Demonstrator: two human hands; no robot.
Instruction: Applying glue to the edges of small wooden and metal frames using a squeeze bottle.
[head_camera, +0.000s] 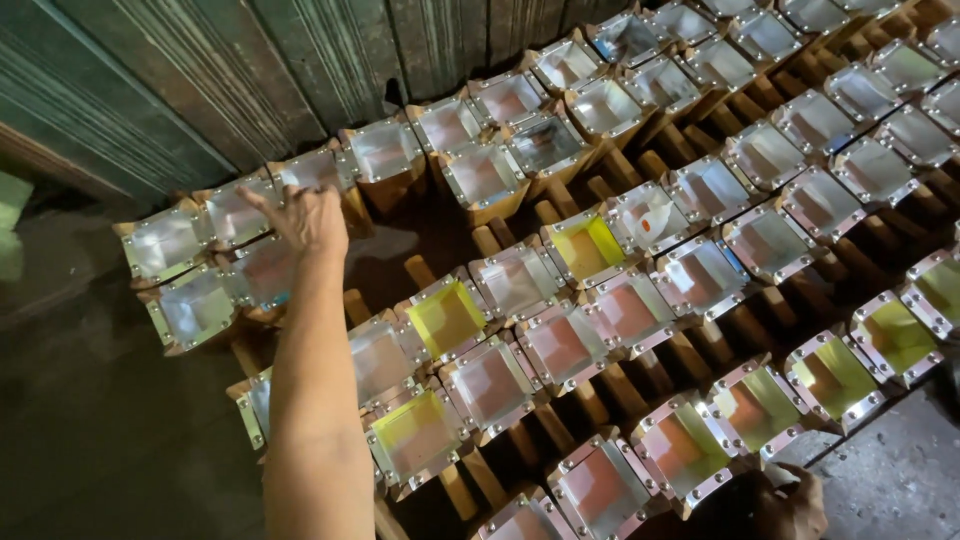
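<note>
- A dim workroom: a wall (200, 90) of weathered grey-green boards runs across the top left, and a dark, stained concrete floor (90, 420) fills the lower left.
- Across the floor, in slanting rows from lower left to upper right, stand many open square boxes (620, 310), wooden-sided, each with a shiny metal rim riveted at the corners.
- The box insides look pale and glossy; some show yellow, such as one yellow box (447, 316) near the middle, others pink or orange, others plain silvery grey.
- Between the rows, short wooden pegs (486, 240) stick up from the dark gaps.
- The left hand (305, 218) reaches far forward on a long bare forearm that rises from the bottom edge.
- Its back faces the camera, fingers loosely spread and bent downward; it holds nothing that can be seen.
- It hangs over the far-left cluster, its fingertips at or just above the rim of a grey box (262, 270); whether they touch it cannot be told.
- Beside that box stand two more grey ones, a corner box (165, 243) nearest the wall and a lower box (195, 308) just in front of it.
- The right hand (790, 505) shows only in part at the bottom right edge, low beside the nearest row of boxes; it seems curled, but whether it grips anything cannot be told.
</note>
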